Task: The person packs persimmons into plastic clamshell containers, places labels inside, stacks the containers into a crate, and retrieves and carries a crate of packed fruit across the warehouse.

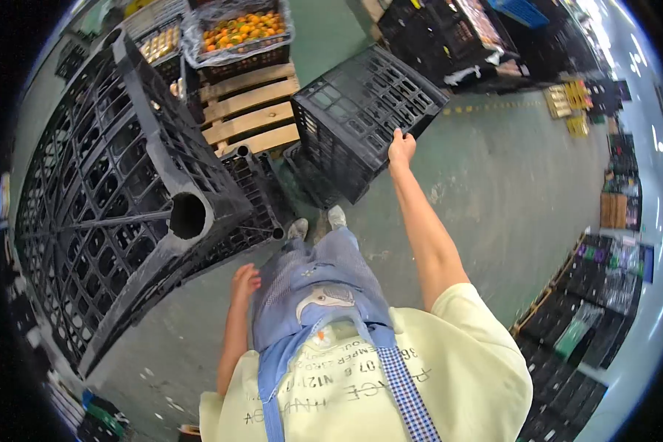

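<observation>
My right hand (401,149) is closed on the near right edge of a black plastic crate (361,103), which is tilted, with its slotted face up. My left hand (246,281) hangs beside the blue apron (324,287), its fingers partly curled and apart, holding nothing. Close by on the left stands a large black crate (103,191) with a round hole at its corner. Another black crate (254,191) sits low behind it, near my shoes (337,216).
A crate of orange fruit (243,33) stands behind a wooden pallet (250,107). Stacked black crates (442,37) are at the upper right. More stacks (604,295) line the right side. Green floor (493,169) shows between them.
</observation>
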Tool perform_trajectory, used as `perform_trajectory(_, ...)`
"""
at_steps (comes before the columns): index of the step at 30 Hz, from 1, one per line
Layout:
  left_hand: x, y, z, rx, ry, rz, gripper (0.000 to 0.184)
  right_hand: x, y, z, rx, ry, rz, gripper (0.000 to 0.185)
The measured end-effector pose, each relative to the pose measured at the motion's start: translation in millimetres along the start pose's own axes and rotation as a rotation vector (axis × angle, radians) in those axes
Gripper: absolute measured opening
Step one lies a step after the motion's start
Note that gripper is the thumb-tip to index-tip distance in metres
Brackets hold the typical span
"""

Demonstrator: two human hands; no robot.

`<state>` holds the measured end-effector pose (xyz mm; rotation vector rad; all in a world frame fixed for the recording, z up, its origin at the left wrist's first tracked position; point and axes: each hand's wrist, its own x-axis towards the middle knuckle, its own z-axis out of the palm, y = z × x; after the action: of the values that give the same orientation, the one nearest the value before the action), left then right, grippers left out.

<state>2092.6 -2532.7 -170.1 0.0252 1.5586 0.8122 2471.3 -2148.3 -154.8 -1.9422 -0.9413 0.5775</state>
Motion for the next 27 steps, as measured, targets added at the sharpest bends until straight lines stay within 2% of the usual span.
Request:
perform_trajectory(2,10.7,-74.1,-48.4,-0.209,0.149,0.027,0.03,5.9,-15.8,14.5,-0.031,-0.057,0.065,0.029)
perform_trajectory(4,-33.5,-97.5,-48.0,-0.246,0.425,-0.052,0.028,21.1,-2.4,43.4,0.178,-0.049,0.094,0.027)
perform_trajectory(6,-28.3,-222.2,-110.6,-0.53,0.197,0.088,0.024,16.9,-10.5,53.5,0.159,-0.01,0.161,0.027)
perform_trajectory(8,-66.0,-239.3,-75.9,-0.57,0.437,-0.066,0.021,20.5,-2.0,64.3,0.167,0.058,0.235,0.028)
perform_trajectory(10,-110.3,-251.2,-30.8,-0.599,0.672,-0.242,0.02,20.5,2.0,57.0,0.256,0.042,0.368,0.029)
perform_trajectory(11,-129.6,-258.2,-14.8,-0.608,0.79,-0.341,0.02,33.2,29.7,63.1,0.355,0.002,0.371,0.029)
perform_trajectory(12,-143.2,-269.6,-6.1,-0.545,0.681,-0.328,0.022,41.9,41.6,66.0,0.242,0.011,0.341,0.028)
perform_trajectory(14,-150.7,-298.9,8.4,-0.423,0.446,-0.29,0.025,44.2,29.6,58.0,0.329,-0.079,0.397,0.027)
perform_trajectory(16,-137.4,-289.0,35.8,-0.402,0.506,-0.339,0.031,34.8,22.4,49.1,0.404,-0.068,0.404,0.024)
perform_trajectory(18,-112.1,-314.6,40.8,-0.589,0.309,-0.125,0.034,24.6,36.0,51.2,0.523,-0.127,0.335,0.023)
perform_trajectory(21,-128.5,-191.3,114.6,-0.375,0.562,-0.067,0.035,31.2,38.6,74.0,0.418,-0.174,0.339,0.026)
perform_trajectory(23,-121.0,-190.4,111.9,-0.387,0.525,0.006,0.036,34.8,8.2,79.2,0.275,-0.203,0.329,0.03)
perform_trajectory(24,-119.1,-191.4,114.3,-0.393,0.503,0.04,0.036,36.4,-5.7,84.6,0.259,-0.152,0.399,0.031)
perform_trajectory(26,-123.2,-174.5,131.6,-0.424,0.548,0.014,0.035,35.2,-23.2,79.4,0.344,-0.204,0.433,0.028)
perform_trajectory(27,-126.0,-169.1,138.6,-0.438,0.569,0.003,0.034,30.9,-18.7,76.6,0.43,-0.195,0.38,0.027)
